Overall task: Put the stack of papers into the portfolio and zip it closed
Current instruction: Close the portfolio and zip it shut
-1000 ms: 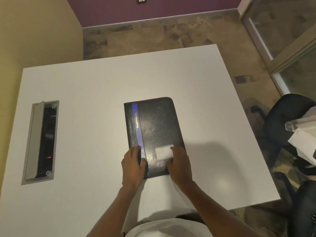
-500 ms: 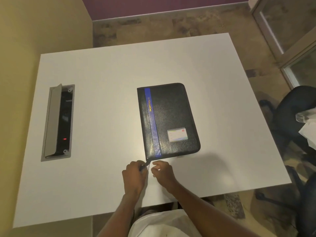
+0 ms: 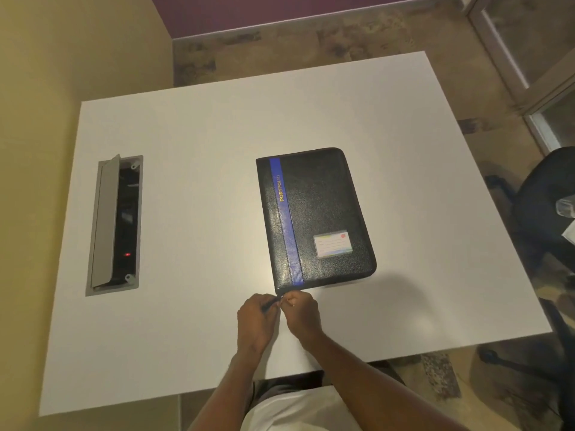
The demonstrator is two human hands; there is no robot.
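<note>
Lying flat on the smooth white table [image 3: 186, 150], a black grained-leather rectangular portfolio [image 3: 323, 213] is seen closed. Its zipper end at the near-left corner is pinched by the left hand [image 3: 256, 321] and the right hand [image 3: 303, 314], fingers curled tight.

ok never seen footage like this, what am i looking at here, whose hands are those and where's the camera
There is no machine here. A person wears a wide-angle camera on the head, so the one view looks forward and down at their own two bare hands.

They stand at a white table. On it lies a black portfolio, closed flat, with a blue stripe and a small label card. Set into the table on the left is a grey cable hatch with its flap up.

The left hand and right hand meet at the portfolio's near left corner, pinching something small and dark there, most likely the zip pull; it is too small to be sure. No loose papers are in sight. A black chair stands to the right.
</note>
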